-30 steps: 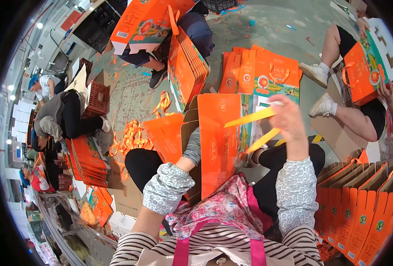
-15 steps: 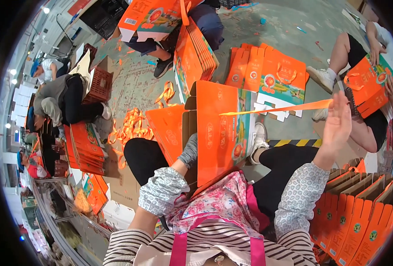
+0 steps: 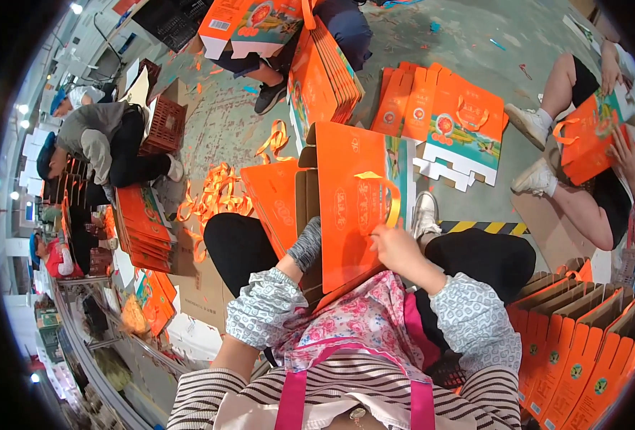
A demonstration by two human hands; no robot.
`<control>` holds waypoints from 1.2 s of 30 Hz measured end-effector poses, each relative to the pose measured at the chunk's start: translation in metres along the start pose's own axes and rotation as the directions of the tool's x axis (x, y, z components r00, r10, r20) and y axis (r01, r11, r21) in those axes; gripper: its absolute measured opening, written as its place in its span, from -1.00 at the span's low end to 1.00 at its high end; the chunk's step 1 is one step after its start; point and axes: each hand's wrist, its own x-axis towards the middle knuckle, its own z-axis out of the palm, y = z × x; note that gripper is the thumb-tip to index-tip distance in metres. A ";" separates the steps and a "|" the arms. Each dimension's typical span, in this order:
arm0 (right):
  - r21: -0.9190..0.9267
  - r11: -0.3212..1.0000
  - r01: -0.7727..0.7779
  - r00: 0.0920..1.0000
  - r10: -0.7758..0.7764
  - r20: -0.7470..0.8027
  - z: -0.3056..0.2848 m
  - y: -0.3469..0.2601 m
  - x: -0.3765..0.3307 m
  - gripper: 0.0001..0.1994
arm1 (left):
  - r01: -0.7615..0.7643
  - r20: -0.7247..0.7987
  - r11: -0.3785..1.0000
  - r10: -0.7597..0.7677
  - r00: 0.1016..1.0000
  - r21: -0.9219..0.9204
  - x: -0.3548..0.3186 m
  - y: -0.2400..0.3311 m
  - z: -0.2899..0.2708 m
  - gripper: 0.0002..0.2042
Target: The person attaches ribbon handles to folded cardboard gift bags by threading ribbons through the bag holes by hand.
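An orange carton (image 3: 349, 215) with a green side stands tilted on my lap between my knees. My left hand (image 3: 306, 245), in a grey knit glove, reaches behind its front panel into the opening; the fingers are hidden there. An orange ribbon (image 3: 393, 204) comes out of the front panel and loops to the right. My bare right hand (image 3: 397, 249) is at the panel's lower right, its fingers closed on the ribbon's end. Another flat orange carton (image 3: 271, 204) leans behind, left of the one I hold.
A heap of orange ribbons (image 3: 217, 193) lies on the floor to the left. Flat cartons (image 3: 464, 118) lie ahead; folded ones (image 3: 575, 344) stand in a row at my right. Co-workers sit ahead, at right (image 3: 604, 136) and at left (image 3: 106, 140), among more cartons.
My right hand has come down and inward from the far right to the carton's front. The ribbon, stretched out before, now curves in a loop. My left hand stays inside the carton.
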 end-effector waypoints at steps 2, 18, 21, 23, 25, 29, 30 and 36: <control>0.012 1.000 0.002 1.000 -0.002 0.012 0.010 0.000 0.002 -0.88 | 0.001 0.003 1.000 -0.001 1.000 0.008 -0.002 -0.002 -0.002 -0.88; -0.123 0.992 -0.002 1.000 0.001 -0.009 0.014 -0.008 0.010 -0.85 | -0.211 0.104 0.846 0.184 0.977 0.490 -0.002 -0.012 0.001 -0.83; -0.130 0.991 0.006 1.000 -0.009 -0.022 0.016 -0.007 0.009 -0.84 | -0.161 0.066 0.933 0.148 0.987 0.321 -0.006 -0.010 0.008 -0.83; -0.138 0.990 0.006 1.000 -0.010 -0.026 0.016 -0.008 0.009 -0.84 | -0.170 0.064 0.936 0.158 0.985 0.309 -0.007 -0.009 0.013 -0.84; -0.196 0.977 0.083 0.995 -0.091 -0.033 0.014 -0.011 0.007 -0.89 | -0.177 0.059 0.938 0.167 0.984 0.296 -0.009 -0.008 0.015 -0.84; -0.348 0.915 0.203 0.973 -0.228 -0.031 0.024 -0.003 0.008 -0.92 | -0.223 0.059 0.878 0.219 0.974 0.423 -0.006 -0.008 0.013 -0.85; -0.364 0.893 0.266 0.952 -0.303 -0.049 0.025 -0.003 0.009 -0.92 | -0.184 0.029 0.912 0.186 0.982 0.366 -0.005 -0.010 0.011 -0.85; 0.127 0.990 -0.058 0.998 0.054 0.036 0.032 -0.002 0.015 -0.91 | -0.146 0.010 0.895 0.156 0.988 0.422 -0.013 -0.001 0.019 -0.84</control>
